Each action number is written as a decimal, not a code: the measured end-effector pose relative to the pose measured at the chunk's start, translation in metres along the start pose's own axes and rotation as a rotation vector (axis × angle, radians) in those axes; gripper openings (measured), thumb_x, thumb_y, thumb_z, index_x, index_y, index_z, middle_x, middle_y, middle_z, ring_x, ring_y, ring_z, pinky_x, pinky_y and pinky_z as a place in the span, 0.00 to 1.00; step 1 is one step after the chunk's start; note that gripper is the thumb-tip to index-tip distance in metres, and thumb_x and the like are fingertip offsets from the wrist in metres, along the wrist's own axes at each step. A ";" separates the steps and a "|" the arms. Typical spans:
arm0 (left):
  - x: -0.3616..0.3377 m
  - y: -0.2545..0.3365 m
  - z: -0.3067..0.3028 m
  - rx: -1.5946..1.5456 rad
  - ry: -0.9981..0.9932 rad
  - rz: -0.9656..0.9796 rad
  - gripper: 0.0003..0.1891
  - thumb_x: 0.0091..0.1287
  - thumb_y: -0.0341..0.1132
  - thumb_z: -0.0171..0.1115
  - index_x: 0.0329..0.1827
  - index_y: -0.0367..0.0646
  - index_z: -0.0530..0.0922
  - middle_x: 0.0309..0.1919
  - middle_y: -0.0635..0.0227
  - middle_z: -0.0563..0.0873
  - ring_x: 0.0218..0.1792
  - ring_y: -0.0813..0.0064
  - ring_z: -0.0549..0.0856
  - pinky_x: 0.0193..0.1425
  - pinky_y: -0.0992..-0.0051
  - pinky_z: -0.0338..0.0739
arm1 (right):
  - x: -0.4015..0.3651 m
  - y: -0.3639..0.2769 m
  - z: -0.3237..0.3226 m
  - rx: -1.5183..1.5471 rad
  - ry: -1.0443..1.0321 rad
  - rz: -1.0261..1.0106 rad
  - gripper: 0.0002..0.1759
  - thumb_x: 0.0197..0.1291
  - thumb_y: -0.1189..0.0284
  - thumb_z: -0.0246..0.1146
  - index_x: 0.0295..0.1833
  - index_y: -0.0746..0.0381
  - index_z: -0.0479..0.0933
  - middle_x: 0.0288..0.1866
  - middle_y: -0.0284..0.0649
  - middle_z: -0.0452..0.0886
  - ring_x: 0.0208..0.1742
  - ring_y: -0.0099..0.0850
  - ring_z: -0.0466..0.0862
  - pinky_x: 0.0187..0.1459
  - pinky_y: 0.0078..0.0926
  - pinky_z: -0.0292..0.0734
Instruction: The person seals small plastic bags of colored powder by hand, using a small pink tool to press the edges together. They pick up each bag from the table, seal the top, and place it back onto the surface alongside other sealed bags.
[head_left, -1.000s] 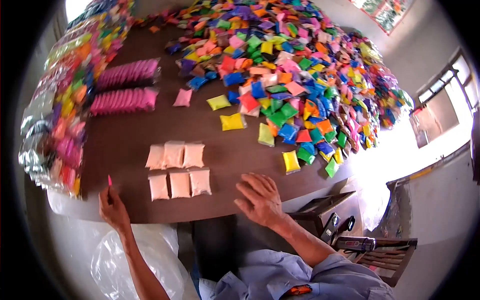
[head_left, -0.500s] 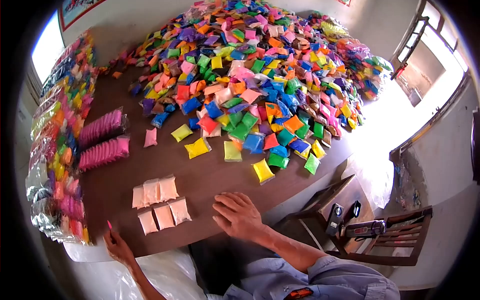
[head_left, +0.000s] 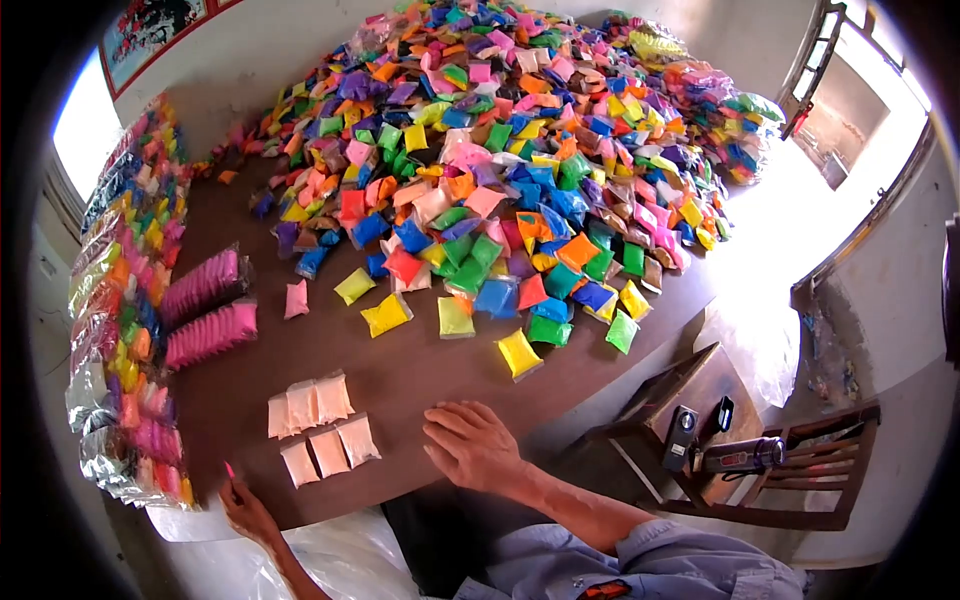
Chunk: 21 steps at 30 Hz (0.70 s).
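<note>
At the front left edge of the brown table (head_left: pixel 240 390), my left hand (head_left: pixel 250 512) is closed around a slim pink pointed object (head_left: pixel 229 468). Only its tip shows above the fingers, and I cannot tell what kind of thing it is. My right hand (head_left: pixel 470 445) rests palm down by the front edge, fingers stretched out and holding nothing. Between the hands lie peach-coloured packets (head_left: pixel 330 398) in two short overlapping rows, the nearer row (head_left: pixel 328 451) slightly to the right. The right fingertips are a little way to the right of these packets.
A large heap of mixed coloured packets (head_left: pixel 480 180) covers the back of the table. Two rows of pink packets (head_left: pixel 210 335) lie at left, beside stacked clear bags of packets (head_left: pixel 125 330). A wooden chair (head_left: pixel 825 465) and a small stand with a flask (head_left: pixel 745 455) are at right.
The view has shifted slightly, so the table's contents sit a little differently in frame. Both hands keep nearly the same place and pose; no packet has visibly moved.
</note>
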<state>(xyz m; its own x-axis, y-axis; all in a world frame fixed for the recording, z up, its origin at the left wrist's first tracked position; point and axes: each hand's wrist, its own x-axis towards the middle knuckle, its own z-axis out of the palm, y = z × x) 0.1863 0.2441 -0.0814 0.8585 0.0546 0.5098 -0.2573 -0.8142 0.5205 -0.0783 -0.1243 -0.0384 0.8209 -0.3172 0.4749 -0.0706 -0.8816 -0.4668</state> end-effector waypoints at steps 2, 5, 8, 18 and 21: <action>0.000 -0.001 0.000 0.012 0.008 0.002 0.09 0.80 0.36 0.61 0.51 0.41 0.84 0.41 0.60 0.89 0.40 0.58 0.88 0.47 0.61 0.83 | 0.002 -0.001 -0.001 0.009 0.038 -0.009 0.14 0.67 0.65 0.71 0.54 0.59 0.86 0.64 0.39 0.84 0.69 0.38 0.82 0.72 0.42 0.74; -0.001 -0.002 0.001 0.024 0.017 0.018 0.08 0.79 0.36 0.61 0.52 0.41 0.84 0.40 0.60 0.89 0.39 0.58 0.88 0.46 0.62 0.83 | 0.003 -0.001 -0.003 0.021 0.043 -0.016 0.13 0.66 0.66 0.71 0.53 0.59 0.86 0.63 0.39 0.85 0.68 0.38 0.83 0.72 0.41 0.74; -0.001 -0.001 0.001 -0.008 0.025 0.030 0.08 0.79 0.35 0.61 0.52 0.42 0.84 0.40 0.60 0.89 0.38 0.59 0.88 0.45 0.63 0.83 | 0.003 -0.001 -0.003 0.013 0.041 -0.010 0.13 0.66 0.66 0.72 0.53 0.59 0.86 0.63 0.38 0.85 0.68 0.37 0.83 0.71 0.41 0.74; -0.001 0.003 0.000 -0.028 0.015 0.012 0.08 0.79 0.34 0.62 0.51 0.41 0.85 0.40 0.59 0.90 0.38 0.60 0.89 0.45 0.64 0.83 | -0.001 0.001 0.002 0.017 -0.003 -0.011 0.14 0.72 0.63 0.66 0.56 0.58 0.85 0.66 0.39 0.82 0.71 0.37 0.80 0.75 0.41 0.70; 0.000 -0.008 0.004 -0.027 0.016 0.031 0.07 0.79 0.34 0.62 0.52 0.42 0.85 0.40 0.59 0.90 0.38 0.60 0.89 0.44 0.64 0.83 | 0.000 0.000 0.001 0.015 -0.005 -0.007 0.14 0.72 0.63 0.66 0.55 0.59 0.85 0.65 0.39 0.83 0.70 0.38 0.80 0.75 0.42 0.71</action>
<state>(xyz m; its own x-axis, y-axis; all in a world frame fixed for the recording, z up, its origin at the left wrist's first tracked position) 0.1903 0.2488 -0.0880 0.8429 0.0387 0.5367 -0.2958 -0.7998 0.5223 -0.0779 -0.1243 -0.0392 0.8244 -0.3095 0.4740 -0.0567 -0.8783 -0.4748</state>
